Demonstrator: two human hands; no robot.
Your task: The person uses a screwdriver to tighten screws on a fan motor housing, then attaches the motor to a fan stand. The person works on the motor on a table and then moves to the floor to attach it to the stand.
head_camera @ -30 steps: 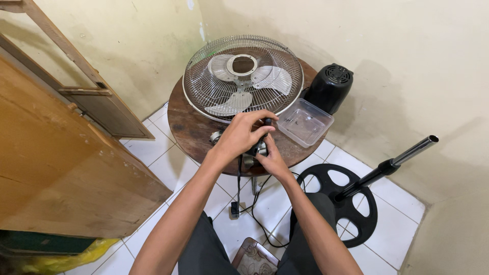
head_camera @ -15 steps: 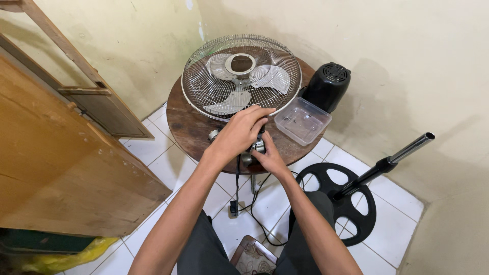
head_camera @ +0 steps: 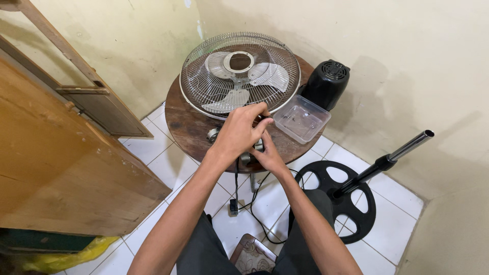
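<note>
My left hand (head_camera: 238, 133) is curled over a small metal fan motor part (head_camera: 245, 156) at the near edge of a round wooden table (head_camera: 187, 127). Underneath it, my right hand (head_camera: 269, 156) grips the same part from the right. The part is mostly hidden by both hands; a silver bit (head_camera: 212, 134) shows to the left. Behind the hands lies a wire fan guard (head_camera: 239, 74) with pale grey blades inside. A black cord (head_camera: 253, 203) hangs down from the part to the floor.
A clear plastic tray (head_camera: 301, 118) and a black motor cover (head_camera: 326, 84) sit at the table's right. A black fan base with its pole (head_camera: 379, 164) stands on white tiles at the right. A wooden board (head_camera: 56, 168) leans at left. Yellow walls stand behind.
Both hands stay on the motor part with only small shifts of the fingers. The view has barely drifted.
</note>
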